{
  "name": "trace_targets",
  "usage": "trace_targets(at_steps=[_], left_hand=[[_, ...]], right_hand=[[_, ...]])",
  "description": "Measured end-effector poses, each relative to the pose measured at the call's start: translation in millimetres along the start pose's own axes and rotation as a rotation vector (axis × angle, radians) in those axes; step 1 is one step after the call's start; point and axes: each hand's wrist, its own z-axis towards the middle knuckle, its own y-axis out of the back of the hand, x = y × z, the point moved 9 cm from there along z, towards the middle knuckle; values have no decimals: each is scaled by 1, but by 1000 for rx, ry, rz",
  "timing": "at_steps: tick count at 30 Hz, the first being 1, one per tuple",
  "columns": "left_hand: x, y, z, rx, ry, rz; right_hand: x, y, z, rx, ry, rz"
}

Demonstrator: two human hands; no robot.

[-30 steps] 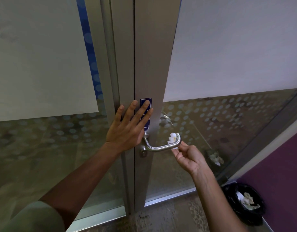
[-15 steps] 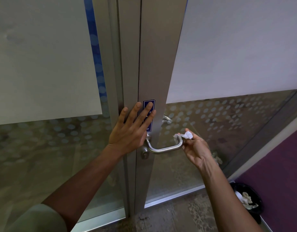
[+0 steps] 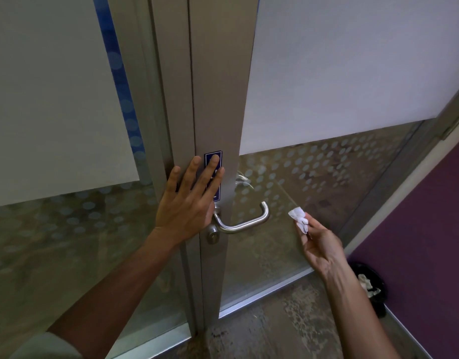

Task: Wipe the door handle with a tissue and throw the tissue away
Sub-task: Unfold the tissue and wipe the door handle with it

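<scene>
A brushed-metal lever door handle juts from the grey door frame, with a round lock cylinder below its base. My left hand lies flat and spread on the frame just left of the handle, fingers over a small blue sticker. My right hand is off to the right of the handle, apart from it, pinching a small crumpled white tissue between thumb and fingertips.
A black-lined waste bin with crumpled tissues inside stands on the floor at the lower right, beside a purple wall. Frosted and dotted glass panels flank the frame. The floor is worn concrete.
My right hand has pulled the tissue off the end of the handle and moved it to the right. My left hand has stayed pressed on the frame.
</scene>
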Motion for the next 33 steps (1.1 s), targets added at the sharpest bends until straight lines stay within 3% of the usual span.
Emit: trace_targets(at_steps=[8,18,25,33], left_hand=[[0,5,3,31,67,-149],[-16,33,18,-10,192,-522],[-78,53,42,-62,81,-802],[-175,59,73,30,85,-1032]], right_hand=[[-5,32,-23,-104,57,-141],[9,90,-38,-243,141,-224],[33,130,-39,-246,117,58],[84,185,-36,-207,64,84]])
